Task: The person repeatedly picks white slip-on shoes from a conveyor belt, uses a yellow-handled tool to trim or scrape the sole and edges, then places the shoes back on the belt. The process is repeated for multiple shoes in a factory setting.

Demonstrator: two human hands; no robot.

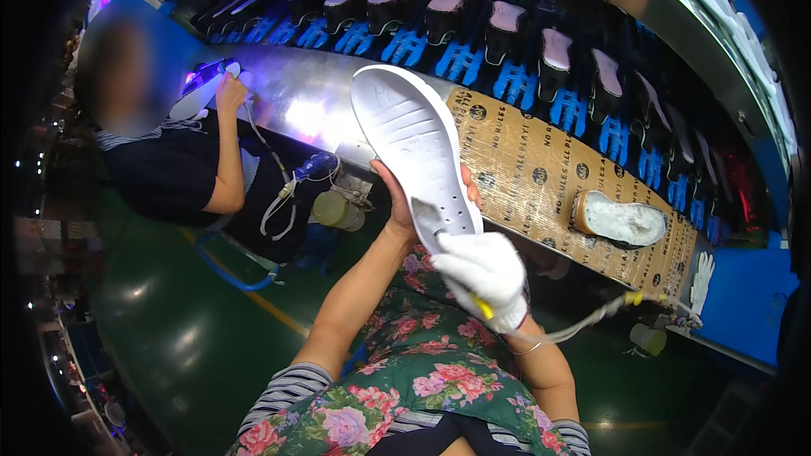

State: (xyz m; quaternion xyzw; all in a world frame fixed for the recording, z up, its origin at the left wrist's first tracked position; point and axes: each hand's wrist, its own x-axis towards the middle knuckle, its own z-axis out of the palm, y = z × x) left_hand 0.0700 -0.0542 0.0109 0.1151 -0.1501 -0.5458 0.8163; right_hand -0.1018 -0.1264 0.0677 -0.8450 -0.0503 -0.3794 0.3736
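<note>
Looks mid-job imo, bare left hand (399, 207) gripping the white sole (412, 131) near the bench (296, 93), gloved right hand (486, 274) curled over its near end, contents unclear, can't tell what's left.

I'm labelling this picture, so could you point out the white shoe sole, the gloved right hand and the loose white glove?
White shoe sole (418, 148): head view, on the middle of its inner face.
Gloved right hand (486, 272): head view, on the back of the hand.
Loose white glove (701, 282): head view, on its middle.
</note>
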